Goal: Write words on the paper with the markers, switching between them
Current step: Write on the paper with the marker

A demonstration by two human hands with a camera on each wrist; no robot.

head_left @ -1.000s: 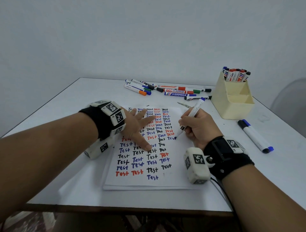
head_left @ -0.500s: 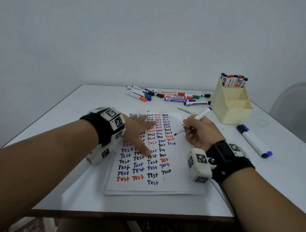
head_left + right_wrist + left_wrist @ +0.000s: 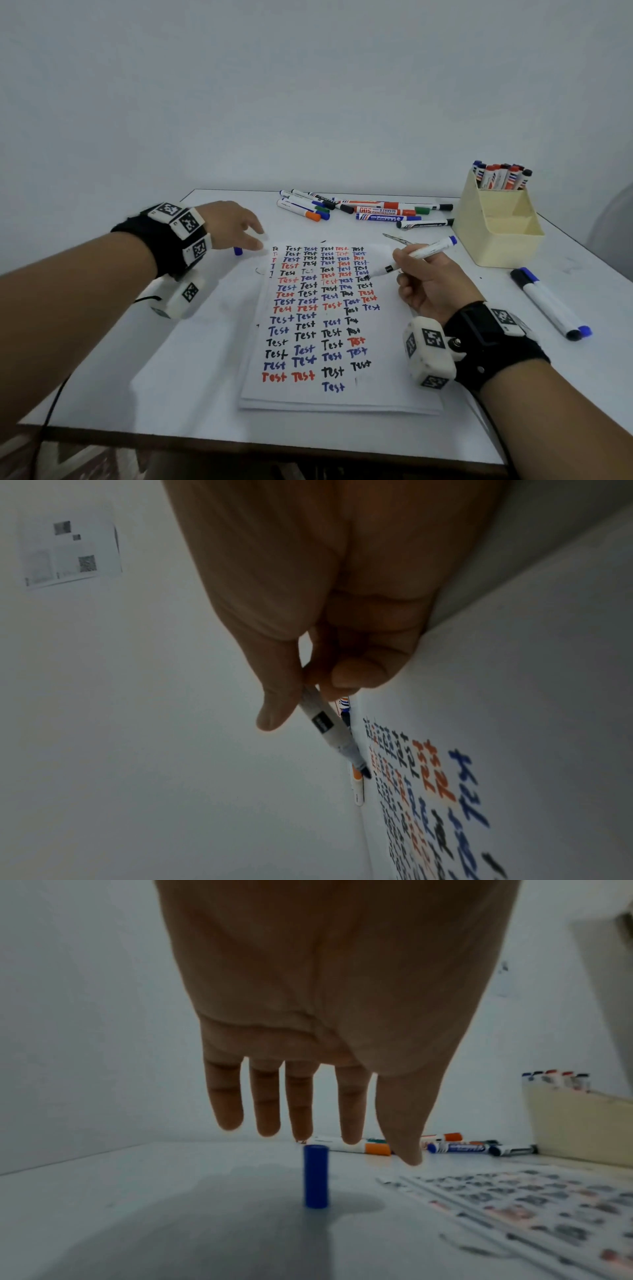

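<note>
Table [image 3: 205, 359]: white; it bears everything I work with.
Paper [image 3: 387, 387]: lies before me, between my two wrists, filled with rows of "Test" in black, blue and red.
Marker holder [image 3: 496, 233]: cream box at my far right, with markers standing in it.
Loose markers [image 3: 373, 210]: a row lying on their sides beyond the paper's far edge.
My right hand [image 3: 431, 284]: fingers curled round the blue-ended marker [image 3: 416, 255]; its bare tip hangs just above the paper's upper right, its long axis slanting up and to my right.
My left hand [image 3: 233, 226]: released, fingers straight and spread, holding nothing, hovering off the paper's upper left corner.
Blue cap [image 3: 316, 1176]: stands upright on the table just beside that corner, directly under my left fingertips [image 3: 301, 1123], apart from them.
Judgement: my left hand is much the nearer; a short drop and a pinch down its upright axis should get it, ready for recapping.
</note>
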